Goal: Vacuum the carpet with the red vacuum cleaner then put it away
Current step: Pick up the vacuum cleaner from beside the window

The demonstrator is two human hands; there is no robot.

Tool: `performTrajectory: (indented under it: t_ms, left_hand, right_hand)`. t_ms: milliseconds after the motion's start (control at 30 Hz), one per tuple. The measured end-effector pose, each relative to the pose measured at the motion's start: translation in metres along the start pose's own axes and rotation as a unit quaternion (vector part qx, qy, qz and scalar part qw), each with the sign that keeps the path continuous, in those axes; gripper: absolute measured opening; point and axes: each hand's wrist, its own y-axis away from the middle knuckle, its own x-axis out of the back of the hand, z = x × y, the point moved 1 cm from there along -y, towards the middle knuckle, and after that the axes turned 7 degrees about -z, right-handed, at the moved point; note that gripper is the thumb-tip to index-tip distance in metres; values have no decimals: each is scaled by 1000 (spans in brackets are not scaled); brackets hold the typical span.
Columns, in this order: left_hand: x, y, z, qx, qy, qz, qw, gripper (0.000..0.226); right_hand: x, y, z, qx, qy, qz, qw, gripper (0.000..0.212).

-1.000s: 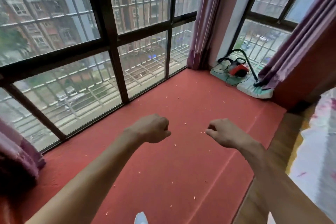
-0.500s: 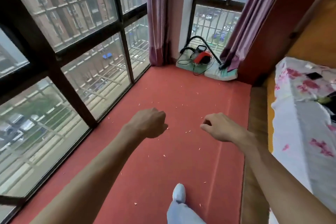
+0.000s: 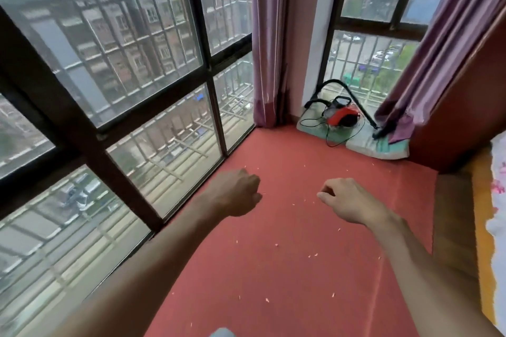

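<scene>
Red carpet [image 3: 301,268] runs beside the barred windows [image 3: 123,63], dotted with pale crumbs [image 3: 267,300]. In its far corner sits the red vacuum cleaner [image 3: 343,116] on a pale green mat [image 3: 364,145], with purple curtains [image 3: 268,35] hanging on either side of it. A black hose [image 3: 353,96] arches over it, and a thin black cord [image 3: 328,135] loops just in front. Any label on its body is too small for us to read. Well short of the red vacuum cleaner, two bare forearms reach out above the carpet. We see the left hand [image 3: 238,191] balled in a fist and the right hand [image 3: 347,200] with fingers [image 3: 323,195] curled under, neither holding anything.
</scene>
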Motion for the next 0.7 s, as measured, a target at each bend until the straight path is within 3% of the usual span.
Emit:
performTrajectory:
  t_ms: [300,700]
  left_hand:
    - [58,-157,-25,-47,0,6,999,36]
    - [151,-422,-78,-148,-11,59,987,32]
  right_hand:
    - [75,-126,7,-11,13,33,999,23]
    - [204,-308,18,-131,25,107,985,22]
